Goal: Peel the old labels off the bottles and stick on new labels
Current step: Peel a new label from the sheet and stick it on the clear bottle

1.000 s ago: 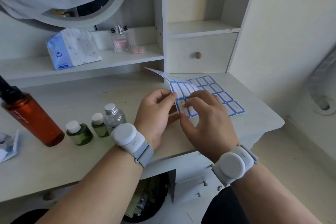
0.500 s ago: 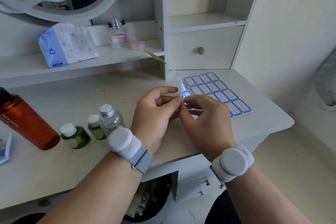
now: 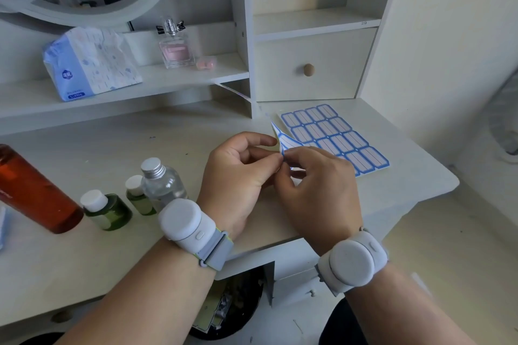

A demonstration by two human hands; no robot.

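- Pale wood-grain surface (image 3: 84,260) under a white shelf unit, with a round mirror at the back left corner and a small drawer with a wooden knob (image 3: 308,69) at the back right.
- Lying flat near the right edge of the surface is the label sheet (image 3: 350,145), a grid of blue-bordered blanks.
- Both hands meet just beside its left edge. The left hand (image 3: 238,176) pinches a lifted, curling label strip (image 3: 284,140) between thumb and forefinger; the right hand (image 3: 314,185) pinches the same strip from the other side, fingertips touching the left's. Each grip is clamped on the strip.
- Judged from the curl, the strip is thin, limp and feather-light, sticky on one face. It would likely fold onto itself or tear if pulled fast, so a corner or bare margin is the place to hold, peeling low and slowly.
- Near the left edge stand the bottles, untouched: a clear bottle (image 3: 162,185) with a metal cap, two small green bottles (image 3: 110,211) with white caps, and a tall orange bottle (image 3: 33,190) leaning at the far left. I cannot tell whether old labels remain on them.
- Their smooth, rounded sides look slippery; holding one by the body while pressing a label on seems sensible.
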